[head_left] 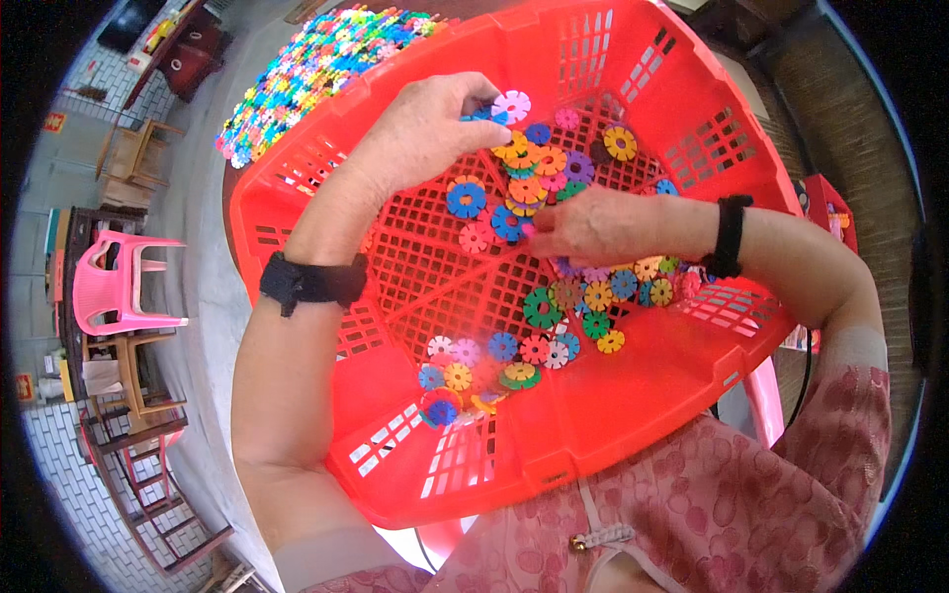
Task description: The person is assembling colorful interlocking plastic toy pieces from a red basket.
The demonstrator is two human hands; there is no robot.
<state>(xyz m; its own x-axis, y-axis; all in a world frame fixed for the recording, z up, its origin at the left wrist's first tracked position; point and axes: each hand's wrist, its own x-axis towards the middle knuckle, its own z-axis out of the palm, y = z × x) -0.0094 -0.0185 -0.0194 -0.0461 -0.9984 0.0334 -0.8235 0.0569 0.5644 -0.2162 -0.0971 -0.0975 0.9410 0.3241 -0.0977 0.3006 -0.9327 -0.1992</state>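
A large red plastic basket [613, 371] with slotted walls and a grid bottom lies in front of me. Many colourful notched plastic discs, flower-shaped, are scattered inside it. Over its far part, my left hand [425, 128] pinches a lilac notched disc [512, 106], with blue pieces beside it under the fingers. My right hand [598, 227] is lower and to the right, its fingers closed over the discs. A bit of pink shows at its fingertips, but what they hold is mostly hidden. Orange discs [529, 188] lie between the two hands, and a blue-and-orange pair [466, 199] is left of them.
Beyond the basket's far left rim is a big mass of multicoloured discs [316, 74]. A pink plastic chair [109, 282] and wooden chairs [148, 376] stand on the left. A red container [830, 212] is partly visible behind my right forearm.
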